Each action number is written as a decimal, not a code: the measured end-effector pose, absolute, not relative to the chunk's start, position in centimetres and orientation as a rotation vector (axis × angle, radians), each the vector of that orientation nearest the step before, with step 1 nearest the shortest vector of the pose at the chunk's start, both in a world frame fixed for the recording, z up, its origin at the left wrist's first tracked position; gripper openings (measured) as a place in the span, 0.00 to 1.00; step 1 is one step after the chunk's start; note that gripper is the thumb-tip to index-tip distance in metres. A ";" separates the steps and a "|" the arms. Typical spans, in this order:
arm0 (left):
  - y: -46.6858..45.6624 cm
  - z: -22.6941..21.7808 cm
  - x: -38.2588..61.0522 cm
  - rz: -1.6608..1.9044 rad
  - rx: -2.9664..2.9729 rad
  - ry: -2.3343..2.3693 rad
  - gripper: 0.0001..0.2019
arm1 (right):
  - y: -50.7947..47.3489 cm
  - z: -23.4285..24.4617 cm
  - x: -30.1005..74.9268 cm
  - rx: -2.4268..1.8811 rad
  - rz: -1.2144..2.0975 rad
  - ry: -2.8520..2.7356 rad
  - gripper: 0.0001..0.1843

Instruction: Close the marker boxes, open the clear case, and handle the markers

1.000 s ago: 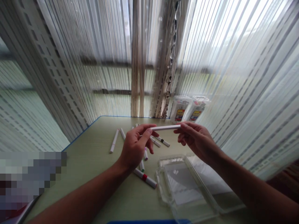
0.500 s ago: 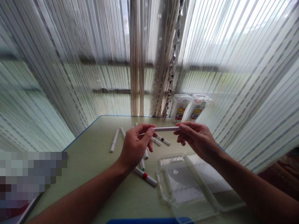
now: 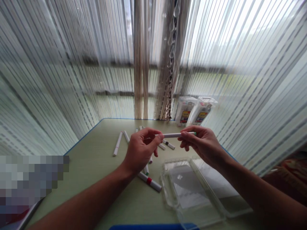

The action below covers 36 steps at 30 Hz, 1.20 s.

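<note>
Both my hands hold one white marker (image 3: 170, 135) level above the table, a green tip showing at its right end. My left hand (image 3: 140, 150) pinches the marker's left end between thumb and fingers. My right hand (image 3: 203, 142) grips its right part with curled fingers. Below them several white markers (image 3: 119, 144) lie scattered on the pale green table (image 3: 96, 166); one marker with a red band (image 3: 149, 182) lies nearest me. An open clear plastic case (image 3: 192, 188) lies flat under my right forearm.
Two clear tubs with coloured labels (image 3: 195, 110) stand at the table's far right edge. Striped sheer curtains hang all round behind the table. A blurred-out patch covers the lower left corner. A blue edge shows at the bottom.
The marker has slid rightward through my hands, so its green tip now shows past my right fingers. My hands stay close together above the table.
</note>
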<state>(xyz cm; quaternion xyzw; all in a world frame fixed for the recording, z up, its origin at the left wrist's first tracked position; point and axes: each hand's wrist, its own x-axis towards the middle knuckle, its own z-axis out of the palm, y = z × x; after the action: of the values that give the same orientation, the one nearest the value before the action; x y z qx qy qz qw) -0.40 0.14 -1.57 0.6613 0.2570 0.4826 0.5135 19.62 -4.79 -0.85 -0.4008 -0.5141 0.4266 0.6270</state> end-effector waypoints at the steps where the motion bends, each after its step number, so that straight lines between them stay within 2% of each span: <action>1: 0.1 -1.6 -0.4 1.144 1.595 0.617 0.12 | -4.8 -0.9 19.6 -0.925 0.975 -1.199 0.09; 19: -0.6 -2.1 -0.1 0.928 1.720 0.609 0.18 | -5.6 -0.7 18.7 -1.129 0.987 -1.444 0.17; 26: -0.3 -1.7 -0.1 0.949 1.613 0.627 0.15 | -5.3 -1.1 19.2 -1.063 1.011 -1.397 0.13; 30: 0.2 -1.9 -0.2 0.982 1.571 0.653 0.17 | -5.0 -1.1 19.7 -0.934 1.068 -1.250 0.09; 36: 0.6 -2.1 -0.3 1.020 1.528 0.653 0.17 | -5.0 -0.7 19.8 -0.899 1.086 -1.160 0.10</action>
<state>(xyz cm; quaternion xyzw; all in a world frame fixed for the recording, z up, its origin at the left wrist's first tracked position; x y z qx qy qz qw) -0.34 0.59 -2.15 0.6486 0.2774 0.4330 0.5611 19.78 -5.01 -0.70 -0.3895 -0.5026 0.4708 0.6116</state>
